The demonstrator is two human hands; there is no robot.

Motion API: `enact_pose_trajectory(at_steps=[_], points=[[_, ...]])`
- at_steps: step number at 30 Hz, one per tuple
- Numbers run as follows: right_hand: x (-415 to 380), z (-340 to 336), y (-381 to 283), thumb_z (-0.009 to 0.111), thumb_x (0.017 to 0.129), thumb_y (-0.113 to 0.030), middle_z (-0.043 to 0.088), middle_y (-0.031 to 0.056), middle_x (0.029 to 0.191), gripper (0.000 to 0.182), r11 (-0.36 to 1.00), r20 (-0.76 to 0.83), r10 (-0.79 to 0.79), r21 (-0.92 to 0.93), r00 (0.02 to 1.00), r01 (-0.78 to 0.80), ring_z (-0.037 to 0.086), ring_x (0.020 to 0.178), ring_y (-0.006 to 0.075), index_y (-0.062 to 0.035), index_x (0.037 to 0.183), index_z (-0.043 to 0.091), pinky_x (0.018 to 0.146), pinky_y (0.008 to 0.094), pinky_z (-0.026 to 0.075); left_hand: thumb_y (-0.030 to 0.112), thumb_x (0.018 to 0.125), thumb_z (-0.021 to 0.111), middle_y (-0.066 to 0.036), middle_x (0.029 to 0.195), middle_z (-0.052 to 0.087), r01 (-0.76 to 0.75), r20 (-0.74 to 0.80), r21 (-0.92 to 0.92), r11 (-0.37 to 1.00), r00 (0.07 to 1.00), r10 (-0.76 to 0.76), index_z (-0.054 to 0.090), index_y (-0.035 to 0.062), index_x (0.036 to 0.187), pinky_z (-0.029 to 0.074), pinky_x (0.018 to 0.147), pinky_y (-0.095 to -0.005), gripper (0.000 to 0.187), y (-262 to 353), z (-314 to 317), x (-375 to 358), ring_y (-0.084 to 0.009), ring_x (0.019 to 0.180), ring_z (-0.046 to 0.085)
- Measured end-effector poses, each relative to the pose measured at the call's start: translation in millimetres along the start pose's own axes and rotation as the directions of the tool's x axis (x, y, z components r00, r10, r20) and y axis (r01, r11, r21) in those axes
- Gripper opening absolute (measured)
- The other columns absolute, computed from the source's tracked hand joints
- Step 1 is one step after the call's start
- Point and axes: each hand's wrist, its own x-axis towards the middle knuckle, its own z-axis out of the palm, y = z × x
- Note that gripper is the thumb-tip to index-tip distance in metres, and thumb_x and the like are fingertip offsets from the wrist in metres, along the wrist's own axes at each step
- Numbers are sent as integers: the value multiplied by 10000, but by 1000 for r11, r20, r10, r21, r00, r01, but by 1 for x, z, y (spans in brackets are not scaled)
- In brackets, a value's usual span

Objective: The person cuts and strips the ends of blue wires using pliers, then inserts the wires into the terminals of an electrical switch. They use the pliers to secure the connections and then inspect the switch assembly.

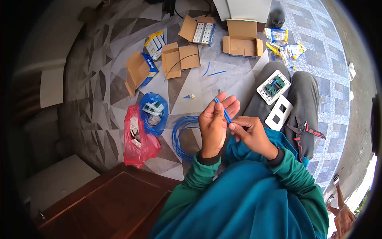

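Short lengths of blue electrical wire (227,114) slant between my two hands above my lap. My left hand (213,129) has its palm turned up, with the thumb pressing the upper part of the wire and the other fingers stretched out behind. With thumb and fingertips, my right hand (253,134) pinches the lower end. On my thigh lies a white socket plate (260,92) with green modules (275,87) and a bit of blue wire on it. Beside it rests a white cover frame (273,119) with two openings. Red-handled wire strippers (300,129) lie open on my other leg.
A coil of blue wire (175,140), a red bag (137,153) and a blue bag (161,129) are on the tiled floor. Farther off stand several open cardboard boxes (242,30) and yellow-white packets (296,49). A brown wooden panel (99,203) is lower left. Another person (343,217) shows lower right.
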Motion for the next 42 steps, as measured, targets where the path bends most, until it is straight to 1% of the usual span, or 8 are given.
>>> enact_pose_trajectory(at_steps=[3, 7, 9, 11, 13, 16, 24, 42], points=[[2, -4, 7, 663, 897, -147, 594, 72, 621, 181, 962, 171, 174, 181, 970, -205, 533, 520, 103, 28, 928, 702, 479, 283, 417, 179, 1009, 478, -208, 1136, 625, -1, 6, 115, 993, 1000, 0, 495, -55, 1254, 543, 906, -414, 339, -2, -1, -4, -289, 1009, 649], [1, 1, 12, 665, 884, -145, 594, 103, 580, 205, 989, 114, 112, -108, 987, -100, 516, 510, 120, 52, 935, 687, 487, 308, 413, 191, 1014, 471, -182, 1002, 666, -263, 113, 528, 808, 964, 240, 538, -70, 1187, 575, 788, -357, 320, -13, 1, -5, -258, 888, 690], [3, -3, 1, 657, 875, -122, 622, 126, 613, 186, 998, 176, 63, -19, 982, -61, 519, 507, 135, 58, 920, 680, 510, 312, 426, 212, 1014, 478, -157, 956, 669, -256, 85, 418, 872, 966, 243, 551, -66, 1171, 579, 765, -338, 327, -11, 0, 0, -233, 860, 692], [5, -18, -14, 669, 855, -88, 653, 130, 693, 132, 981, 195, 0, -188, 981, 37, 562, 580, 154, 44, 862, 679, 578, 310, 464, 239, 1010, 491, -140, 923, 664, -2, 69, 296, 955, 997, -19, 559, -60, 1158, 579, 739, -319, 341, 7, -4, 2, -213, 831, 690], [9, -27, -17, 684, 836, -58, 652, 112, 783, 95, 967, -74, -206, -166, 976, 191, 600, 685, 172, 18, 892, 671, 662, 311, 488, 262, 999, 513, -134, 900, 660, 0, 100, 290, 957, 995, -30, 543, -49, 1179, 580, 710, -305, 360, 11, -10, 5, -203, 801, 688], [17, -39, -32, 673, 847, -38, 632, 79, 845, 205, 967, -76, -214, -154, 974, 201, 608, 761, 150, 18, 1040, 630, 693, 289, 493, 235, 998, 515, -162, 926, 657, 52, 293, 358, 932, 942, -165, 413, -18, 1214, 585, 688, -318, 348, 14, -9, 7, -231, 794, 691], [31, -56, -43, 632, 897, -18, 636, 47, 790, 113, 915, 253, 38, 381, 967, -135, 554, 645, 71, 56, 982, 623, 605, 251, 488, 149, 985, 527, -203, 955, 642, 94, 372, 305, 948, 904, -210, 346, 18, 1094, 594, 719, -362, 249, 5, -1, 10, -288, 835, 698], [18, -74, -35, 628, 893, -10, 645, 48, 846, 167, 984, -25, 0, 178, 1000, 4, 628, 798, 97, 50, 1048, 619, 621, 246, 549, 46, 977, 504, -205, 1073, 627, 43, 348, 163, 986, 932, -98, 358, -3, 1135, 561, 880, -368, 220, -25, 32, 2, -251, 972, 663]])
